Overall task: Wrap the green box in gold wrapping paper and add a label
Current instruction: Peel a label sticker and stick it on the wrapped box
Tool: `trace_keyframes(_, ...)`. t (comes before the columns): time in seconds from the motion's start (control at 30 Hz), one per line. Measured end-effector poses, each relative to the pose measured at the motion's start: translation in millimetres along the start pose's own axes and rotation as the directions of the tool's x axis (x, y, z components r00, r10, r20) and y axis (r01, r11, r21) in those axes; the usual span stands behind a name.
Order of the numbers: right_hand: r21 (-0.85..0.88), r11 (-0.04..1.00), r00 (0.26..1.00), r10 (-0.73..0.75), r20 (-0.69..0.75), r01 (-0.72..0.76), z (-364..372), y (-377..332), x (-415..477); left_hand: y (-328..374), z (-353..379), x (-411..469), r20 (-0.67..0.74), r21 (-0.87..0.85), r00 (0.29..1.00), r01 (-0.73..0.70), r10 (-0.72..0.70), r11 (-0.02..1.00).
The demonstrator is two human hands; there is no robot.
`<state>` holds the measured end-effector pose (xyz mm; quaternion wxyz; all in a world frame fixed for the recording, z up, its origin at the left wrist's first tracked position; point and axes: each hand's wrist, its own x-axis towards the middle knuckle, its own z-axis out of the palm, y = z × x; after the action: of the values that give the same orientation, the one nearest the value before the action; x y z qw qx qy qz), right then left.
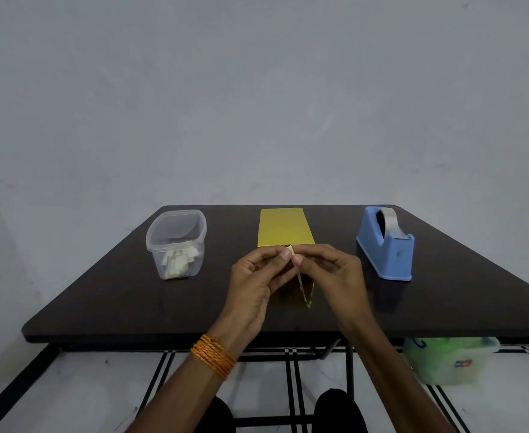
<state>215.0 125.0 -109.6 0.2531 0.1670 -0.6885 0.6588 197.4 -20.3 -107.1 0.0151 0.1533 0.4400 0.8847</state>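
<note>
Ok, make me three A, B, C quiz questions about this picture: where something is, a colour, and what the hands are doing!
1. Where does the clear tub stand on the table?
A. left of the gold box
B. behind the gold box
C. on top of the gold box

2. What colour is the tape holder?
A. red
B. blue
C. green

3. What are the left hand and right hand doing?
A. lying flat on the table
B. lifting the tub
C. pinching a small label together

Answers: 1 A, the tub sits left of the box. 2 B, its body is blue. 3 C, fingertips of both hands meet on the label.
</note>
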Motion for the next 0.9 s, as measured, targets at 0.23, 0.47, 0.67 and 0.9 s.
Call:
trace_keyframes(0.23, 0.063, 0.998, 1.0, -0.001, 0.001, 0.001, 1.2, -3.9, -1.1, 1.3, 0.6, -1.0, -0.006, 0.045, 1.0, -0.014, 0.014, 0.999)
trace_keyframes(0.47, 0.052, 0.999, 1.0, -0.013, -0.002, 0.013, 2.3, -3.8, 0.2, 2.2, -0.8, -3.0, 0.011, 0.181, 0.996, -0.094, 0.094, 0.979)
trace_keyframes(0.67, -0.089, 0.993, 0.997, -0.076, 0.029, 0.079, 0.2, -1.5, -1.4, 4.7, -4.1, -0.4, -0.023, 0.205, 0.997, -0.064, 0.07, 0.977)
trace_keyframes(0.9, -0.124, 0.987, 0.995, -0.096, 0.026, 0.098, 1.7, 0.5, -1.7, 6.6, -5.8, 0.5, -0.041, 0.235, 0.998, -0.036, 0.047, 0.971)
